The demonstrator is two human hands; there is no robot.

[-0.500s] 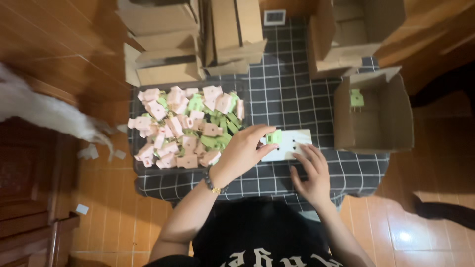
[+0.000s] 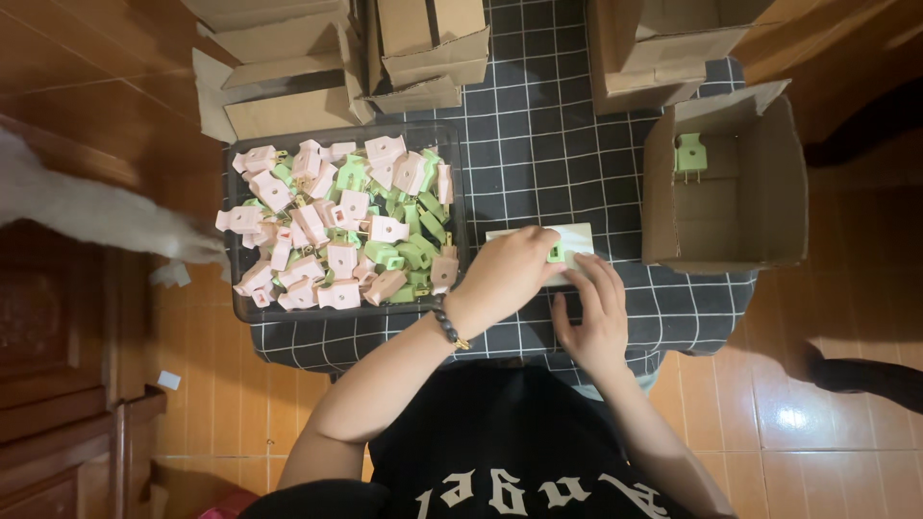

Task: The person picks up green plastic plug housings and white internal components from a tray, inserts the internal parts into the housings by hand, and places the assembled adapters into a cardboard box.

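Observation:
My left hand, with a dark bead bracelet at the wrist, is closed over a small green plug part on a pale flat card that lies on the black checked cloth. My right hand rests flat on the near edge of that card, fingers spread. To the left stands a clear tray heaped with several pink and green plug parts.
An open cardboard box on the right holds one green plug part. More cardboard boxes are stacked at the back. A white furry animal lies at the left on the wooden floor. Dark wooden furniture stands lower left.
My left hand has closed more tightly over the green part on the card. My right hand stays on the card's near edge.

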